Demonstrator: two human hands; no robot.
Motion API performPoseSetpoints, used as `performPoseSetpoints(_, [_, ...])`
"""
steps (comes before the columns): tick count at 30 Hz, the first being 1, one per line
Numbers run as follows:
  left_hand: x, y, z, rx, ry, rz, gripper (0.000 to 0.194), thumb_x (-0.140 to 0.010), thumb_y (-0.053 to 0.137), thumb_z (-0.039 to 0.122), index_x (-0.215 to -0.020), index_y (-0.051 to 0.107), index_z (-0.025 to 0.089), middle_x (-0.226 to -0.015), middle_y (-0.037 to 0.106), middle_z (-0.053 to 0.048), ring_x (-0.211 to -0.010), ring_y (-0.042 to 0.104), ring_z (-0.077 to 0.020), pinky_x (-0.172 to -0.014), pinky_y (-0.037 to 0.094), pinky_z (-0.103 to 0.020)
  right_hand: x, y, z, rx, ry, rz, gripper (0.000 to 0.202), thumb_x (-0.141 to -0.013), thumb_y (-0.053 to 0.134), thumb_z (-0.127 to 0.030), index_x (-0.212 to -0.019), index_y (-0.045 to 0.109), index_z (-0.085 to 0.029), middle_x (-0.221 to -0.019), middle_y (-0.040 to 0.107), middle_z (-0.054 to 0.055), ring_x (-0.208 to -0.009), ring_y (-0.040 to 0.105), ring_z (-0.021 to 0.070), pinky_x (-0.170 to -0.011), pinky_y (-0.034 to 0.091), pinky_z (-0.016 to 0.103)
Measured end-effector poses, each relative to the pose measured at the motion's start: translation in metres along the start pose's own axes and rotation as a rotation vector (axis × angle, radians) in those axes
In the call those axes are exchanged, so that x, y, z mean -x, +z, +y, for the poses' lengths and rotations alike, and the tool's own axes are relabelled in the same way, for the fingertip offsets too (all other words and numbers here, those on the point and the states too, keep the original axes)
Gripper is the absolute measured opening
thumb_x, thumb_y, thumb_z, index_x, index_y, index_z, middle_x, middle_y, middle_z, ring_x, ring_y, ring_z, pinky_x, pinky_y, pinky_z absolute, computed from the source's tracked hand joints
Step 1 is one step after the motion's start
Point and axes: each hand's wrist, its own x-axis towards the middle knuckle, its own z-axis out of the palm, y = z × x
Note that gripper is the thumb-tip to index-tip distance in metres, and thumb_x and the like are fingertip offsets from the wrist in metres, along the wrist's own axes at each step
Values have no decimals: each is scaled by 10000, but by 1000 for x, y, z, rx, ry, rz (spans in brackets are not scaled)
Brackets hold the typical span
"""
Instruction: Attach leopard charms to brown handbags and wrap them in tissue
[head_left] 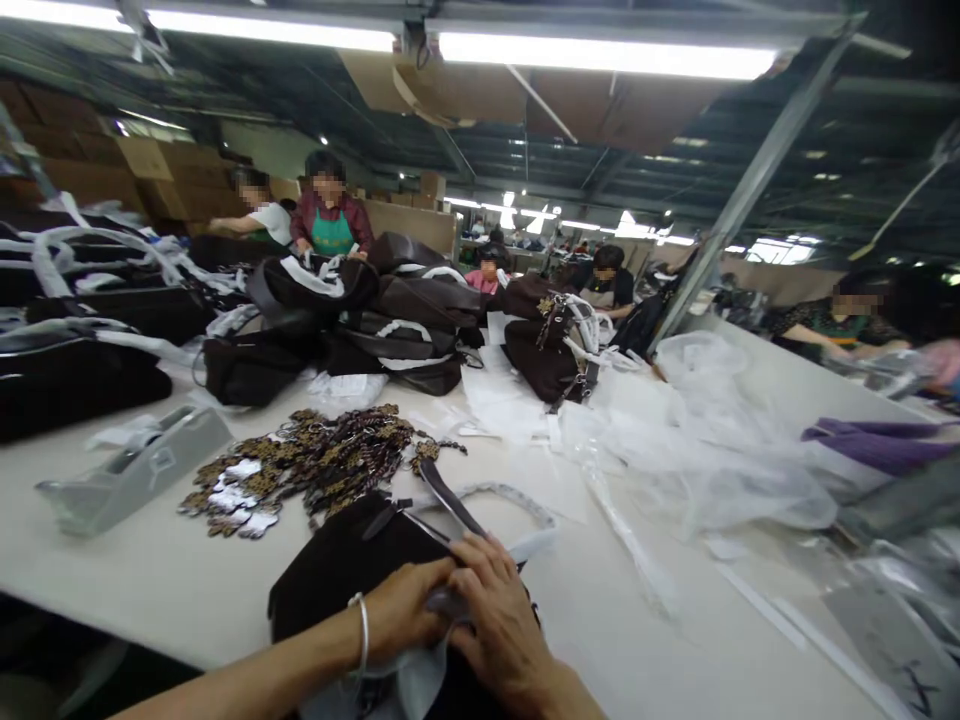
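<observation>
A dark brown handbag point(337, 560) lies at the table's near edge under both hands. My left hand point(409, 612), with a white bracelet at the wrist, has its fingers closed on the bag near its opening. My right hand point(499, 620) bends over the bag's upper edge beside it, fingers curled onto the bag; the fingertips are partly hidden. A dark strap point(450, 497) rises from the bag, and a handle wrapped in white point(536, 515) loops behind it. Pale wrapping point(424, 680) shows beneath the hands. Just beyond lies a heap of flower-shaped metal charms point(322, 455).
A clear plastic bin point(142, 470) stands at the left. Dark handbags point(405, 330) with white-wrapped handles are piled across the back. Plastic bags point(705, 440) and white sheets point(502, 395) cover the right side. A slanted metal post point(757, 180) rises there. Several co-workers work beyond.
</observation>
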Motion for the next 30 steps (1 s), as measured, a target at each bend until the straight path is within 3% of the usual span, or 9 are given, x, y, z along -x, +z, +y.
performPoseSetpoints(3, [3,2,-1,-144,7,80,317,-661,590,160,-974,590,216,-929,680,-20,-851,617,-223,-730,421,-277,-4,-1,3,-116,93,-75,539,-693,610,-94,-1200,539,-263,-1145,660,49,-1068,590,250,-1012,409,466])
performPoseSetpoints(6, [10,-9,2,-279,-60,178,355,-686,635,232,-1029,552,196,-905,660,-37,-829,618,-237,-715,413,-284,-11,-9,5,-187,218,-128,460,-720,650,-120,-1160,599,-244,-1103,677,51,-999,604,236,-909,455,407])
performPoseSetpoints(11, [33,-44,9,-337,-106,-128,207,-812,581,340,-965,607,203,-862,657,-30,-782,621,-219,-644,404,-254,-26,-19,10,-468,338,-249,322,-699,757,-236,-1015,698,-234,-948,712,3,-870,633,199,-834,466,326])
performPoseSetpoints(13, [41,-50,7,-479,-120,-97,260,-820,608,384,-1027,607,226,-875,666,-38,-791,629,-236,-640,399,-263,-30,-20,9,-564,366,-293,320,-698,763,-273,-1010,708,-228,-925,713,-6,-854,635,190,-806,469,298])
performPoseSetpoints(17, [48,-40,-7,-828,-96,90,440,-837,633,386,-1248,527,267,-1002,652,-87,-814,634,-265,-671,414,-312,-37,-17,8,-592,430,-303,303,-693,748,-280,-986,712,-212,-912,712,-11,-841,628,180,-788,461,282])
performPoseSetpoints(20, [50,-30,-9,-886,41,166,497,-872,608,305,-1344,454,275,-1223,585,-119,-1010,602,-275,-827,427,-358,-39,-14,9,-553,476,-325,291,-673,747,-261,-958,718,-212,-896,712,-16,-830,627,181,-786,457,284])
performPoseSetpoints(23, [53,-21,5,-861,178,258,346,-902,574,347,-1224,538,225,-1340,522,-117,-1205,493,-282,-986,362,-403,-40,-14,11,-548,529,-336,283,-668,742,-275,-942,717,-209,-867,709,-20,-809,624,183,-762,454,284])
performPoseSetpoints(26, [51,-10,18,-844,188,298,416,-810,659,515,-1048,602,179,-1305,540,-144,-1255,435,-323,-1041,316,-455,-41,-17,12,-579,549,-333,290,-674,733,-301,-946,714,-200,-863,709,-14,-811,621,186,-763,454,286])
performPoseSetpoints(30, [38,4,16,-831,119,335,305,-795,709,360,-1037,607,203,-1317,529,-118,-1296,392,-312,-1078,279,-451,-41,-19,14,-568,558,-348,304,-665,735,-320,-940,712,-194,-858,703,-12,-789,609,179,-730,452,278])
